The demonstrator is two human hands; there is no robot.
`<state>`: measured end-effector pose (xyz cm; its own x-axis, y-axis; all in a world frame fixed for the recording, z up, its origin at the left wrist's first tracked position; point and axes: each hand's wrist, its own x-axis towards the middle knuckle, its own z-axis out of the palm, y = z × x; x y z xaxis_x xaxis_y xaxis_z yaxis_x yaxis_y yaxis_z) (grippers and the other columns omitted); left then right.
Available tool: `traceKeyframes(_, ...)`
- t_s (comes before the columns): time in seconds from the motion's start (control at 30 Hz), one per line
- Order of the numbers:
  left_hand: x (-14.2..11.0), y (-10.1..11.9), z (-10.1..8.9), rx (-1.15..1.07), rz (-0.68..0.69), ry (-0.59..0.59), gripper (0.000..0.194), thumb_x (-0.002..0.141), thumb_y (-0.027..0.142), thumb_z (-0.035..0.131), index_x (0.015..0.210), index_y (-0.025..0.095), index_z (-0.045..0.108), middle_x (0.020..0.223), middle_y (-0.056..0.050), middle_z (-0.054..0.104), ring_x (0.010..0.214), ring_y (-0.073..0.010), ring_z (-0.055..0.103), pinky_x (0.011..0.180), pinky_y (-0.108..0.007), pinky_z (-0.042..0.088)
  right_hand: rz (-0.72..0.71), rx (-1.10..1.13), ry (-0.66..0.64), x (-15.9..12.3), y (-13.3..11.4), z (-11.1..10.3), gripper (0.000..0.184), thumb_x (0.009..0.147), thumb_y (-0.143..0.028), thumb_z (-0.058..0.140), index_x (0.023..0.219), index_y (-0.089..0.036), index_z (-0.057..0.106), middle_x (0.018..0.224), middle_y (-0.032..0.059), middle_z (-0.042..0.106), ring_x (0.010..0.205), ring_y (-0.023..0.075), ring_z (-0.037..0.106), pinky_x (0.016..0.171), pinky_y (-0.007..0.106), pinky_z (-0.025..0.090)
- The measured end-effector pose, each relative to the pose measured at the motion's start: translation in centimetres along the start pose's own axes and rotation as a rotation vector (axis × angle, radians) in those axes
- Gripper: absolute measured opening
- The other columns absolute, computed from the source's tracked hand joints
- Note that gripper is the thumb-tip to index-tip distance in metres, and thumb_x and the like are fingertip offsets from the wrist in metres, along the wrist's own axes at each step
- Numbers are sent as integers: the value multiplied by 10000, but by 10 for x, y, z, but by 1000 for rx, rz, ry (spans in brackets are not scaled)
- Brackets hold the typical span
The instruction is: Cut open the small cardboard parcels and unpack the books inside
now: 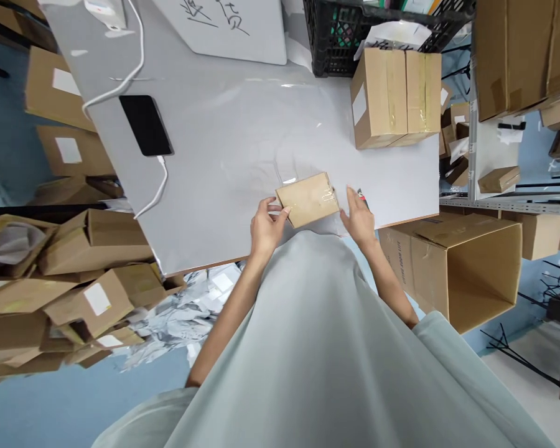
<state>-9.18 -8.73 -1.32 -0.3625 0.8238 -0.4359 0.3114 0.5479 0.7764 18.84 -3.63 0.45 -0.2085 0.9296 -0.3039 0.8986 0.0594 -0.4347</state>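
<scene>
A small brown cardboard box (307, 200) with clear tape on its right end lies tilted at the table's front edge, close to my body. My left hand (267, 227) pinches the box's left end between thumb and fingers. Just off the taped end is my right hand (360, 221), its thumb and index finger apart and a little away from the box. A small dark object with red and green on it (363, 198) pokes out by the curled outer fingers of my right hand; most of it is hidden.
Two taped cartons (385, 99) stand back right on the grey table (224, 143), before a black crate (329, 46). A phone (146, 126) with a white cable lies left. An open carton (483, 267) is right of the table; boxes (98, 242) pile up left.
</scene>
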Motion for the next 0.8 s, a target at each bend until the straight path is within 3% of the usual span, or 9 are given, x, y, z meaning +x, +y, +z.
traceKeyframes(0.07,4,12,10,-11,37,-46,609,909,401,800,1472,244,628,1234,-94,793,823,-219,745,872,-370,602,199,-58,12,12,30,4,757,991,-153,536,1733,-146,385,1713,227,471,1540,399,489,1255,579,460)
traceKeyframes(0.17,8,27,19,-5,100,-81,659,940,361,749,1565,249,577,1417,-142,719,984,-267,768,994,-433,614,502,-136,-119,25,67,12,773,984,-130,536,1732,-67,346,1567,301,551,1398,401,588,1181,554,489)
traceKeyframes(0.23,11,37,22,17,172,-57,689,931,338,744,1591,250,565,1546,-170,629,1246,-336,724,1144,-486,564,568,-177,-200,27,80,19,771,1003,-139,541,1742,-81,325,1527,287,563,1345,371,613,1163,511,489)
traceKeyframes(0.3,16,49,25,33,290,-39,729,902,336,779,1594,247,567,1661,-180,521,1535,-399,530,1304,-540,428,559,-203,-221,25,86,26,752,1011,-132,536,1737,-123,341,1524,258,558,1334,342,610,1155,473,487)
traceKeyframes(0.37,24,63,32,34,407,-76,705,884,345,808,1552,247,606,1693,-168,494,1659,-430,351,1387,-599,265,552,-197,-206,20,86,31,732,1008,-132,535,1721,-153,372,1503,233,569,1313,326,618,1131,450,502)
traceKeyframes(0.47,40,85,53,35,488,-194,559,893,334,791,1436,259,686,1568,-126,630,1617,-425,406,1406,-649,142,585,-109,-134,11,81,33,697,995,-198,568,1680,-181,445,1434,194,611,1237,322,661,1075,439,542)
traceKeyframes(0.53,48,96,67,52,500,-249,478,907,305,752,1381,252,717,1466,-106,700,1519,-400,516,1405,-640,143,585,-6,-47,4,74,28,678,973,-252,583,1644,-202,499,1384,163,644,1185,314,684,1054,440,564)
traceKeyframes(0.67,56,107,84,93,470,-231,322,944,294,690,1246,219,775,1313,-118,764,1307,-370,656,1303,-567,360,433,186,133,-20,50,7,667,967,-270,513,1633,-227,527,1348,141,697,1174,306,702,1088,456,576)
traceKeyframes(0.8,60,114,86,73,396,-183,162,909,292,744,1052,240,800,1165,-95,800,1129,-337,709,1132,-478,495,261,238,147,-44,15,-18,648,1048,-301,409,1690,-236,461,1500,127,688,1288,307,695,1123,441,571)
